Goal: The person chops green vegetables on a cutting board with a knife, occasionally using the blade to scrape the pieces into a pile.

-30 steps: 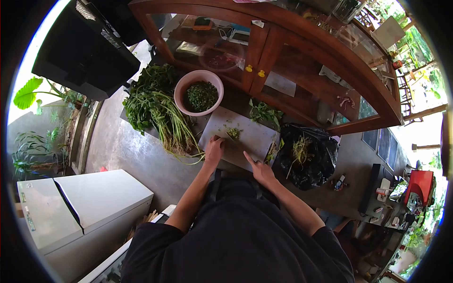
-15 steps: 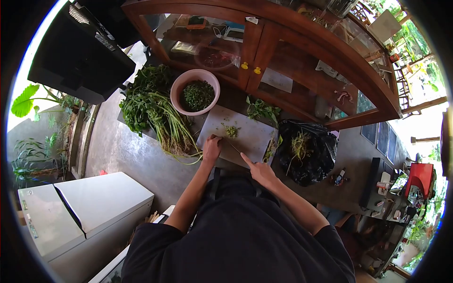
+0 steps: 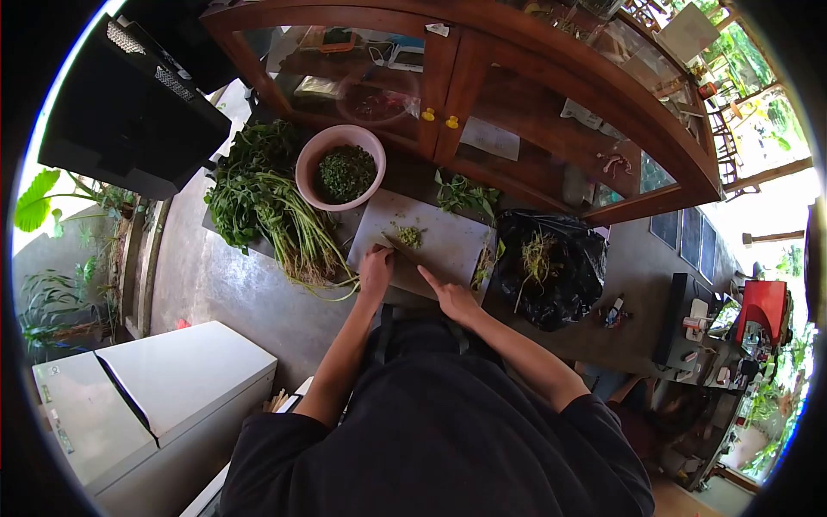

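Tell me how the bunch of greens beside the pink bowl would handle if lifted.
The bunch of greens would probably flop at its leafy end, where the leaves lie in a loose, drooping heap. The long, fairly straight stems look stiffer. With no tie visible, it may splay, and the straggling roots could trail.

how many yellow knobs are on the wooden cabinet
2. On the wooden cabinet, beyond the cutting board, the left knob and the right knob sit side by side near the middle. Any on the far side would be hidden.
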Available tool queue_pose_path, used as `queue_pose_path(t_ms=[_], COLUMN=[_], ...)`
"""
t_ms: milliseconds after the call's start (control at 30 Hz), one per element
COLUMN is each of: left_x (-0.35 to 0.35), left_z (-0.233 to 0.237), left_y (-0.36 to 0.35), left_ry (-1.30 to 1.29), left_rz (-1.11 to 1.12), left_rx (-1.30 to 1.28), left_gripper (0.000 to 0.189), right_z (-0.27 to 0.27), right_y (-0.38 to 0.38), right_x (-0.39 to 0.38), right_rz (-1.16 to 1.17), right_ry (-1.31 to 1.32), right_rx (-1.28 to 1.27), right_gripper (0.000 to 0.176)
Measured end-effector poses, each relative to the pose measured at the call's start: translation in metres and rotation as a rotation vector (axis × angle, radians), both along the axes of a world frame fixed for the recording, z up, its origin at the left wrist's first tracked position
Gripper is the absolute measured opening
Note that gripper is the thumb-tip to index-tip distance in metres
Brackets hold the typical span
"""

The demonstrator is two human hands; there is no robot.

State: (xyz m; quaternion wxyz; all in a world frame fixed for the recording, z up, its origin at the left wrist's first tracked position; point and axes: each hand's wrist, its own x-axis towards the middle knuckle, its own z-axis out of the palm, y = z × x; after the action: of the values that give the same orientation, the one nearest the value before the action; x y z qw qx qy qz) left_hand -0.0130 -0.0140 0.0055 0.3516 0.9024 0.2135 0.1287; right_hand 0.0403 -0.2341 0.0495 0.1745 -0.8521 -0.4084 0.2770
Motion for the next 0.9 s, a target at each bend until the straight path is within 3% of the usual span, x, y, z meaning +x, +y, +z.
queue_pose_path(t_ms=[67,800,900], left_x=[0.001,0.002,0.001], left_z=[-0.001,0.0,0.0], left_y=[-0.001,-0.003,-0.003], left_ry=[-0.006,-0.024,-0.026], left_rz=[0.016,0.03,0.015], left_rx=[-0.007,0.03,0.021], left_gripper=[0.015,0.014,0.015], right_z=[0.007,0.004,-0.007], right_y=[0.003,-0.025,-0.041], right_x=[-0.001,-0.005,-0.009], right_rz=[-0.007,0.04,0.046], right_ry=[0.074,0.049,-0.147], right_rx=[-0.161,-0.083,0.127], right_gripper=[0.083,0.086,0.087])
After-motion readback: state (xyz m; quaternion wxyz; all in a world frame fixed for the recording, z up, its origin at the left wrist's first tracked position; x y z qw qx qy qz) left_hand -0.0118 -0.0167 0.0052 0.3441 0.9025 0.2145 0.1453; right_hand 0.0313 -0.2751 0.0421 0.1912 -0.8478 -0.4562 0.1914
